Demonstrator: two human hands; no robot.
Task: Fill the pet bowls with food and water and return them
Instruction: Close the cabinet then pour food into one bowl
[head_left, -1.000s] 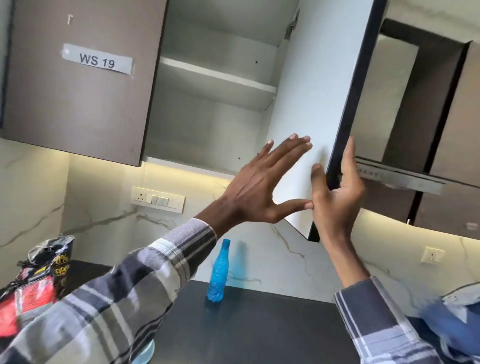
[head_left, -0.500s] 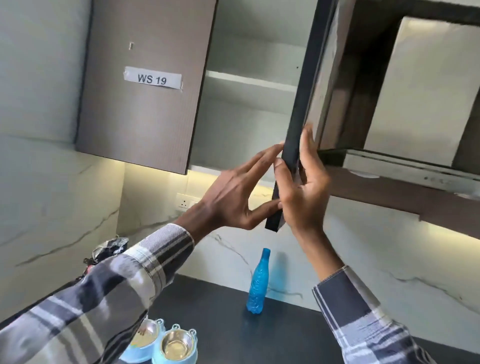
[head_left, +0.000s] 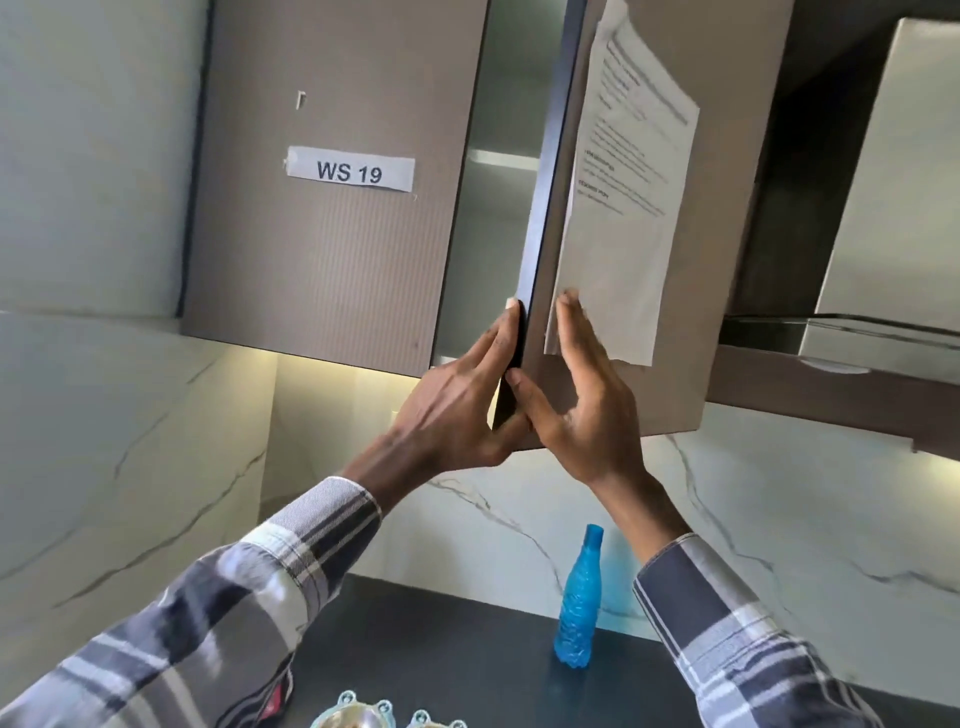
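While both hands work overhead, the cabinet door (head_left: 639, 332) is the governing item: it stands partly open, its dark free edge running near-vertical, with a narrow gap of cabinet interior (head_left: 493, 208) showing to the left of that edge. A printed sheet (head_left: 623, 197) hangs on the door's outer face, right of the edge.

The left hand (head_left: 457, 410) lies left of the door edge, fingers straight and laid along it, thumb reaching under the lower corner; it presses and does not clench. The right hand (head_left: 587, 410) lies right of the edge, flat on the outer face, fingers extended upward, fingertips touching the sheet's lower margin. Neither hand is wrapped round anything. The right hand appears better placed to push the door shut; the left would need to clear the edge first.

Well below the door, a blue bottle (head_left: 579, 603) stands upright on the dark counter (head_left: 441, 649), near the right sleeve. The pet bowls (head_left: 363, 717) sit at the counter's near side, below the left hand, only their tops in view; contents cannot be judged. Both lie well apart from either hand.
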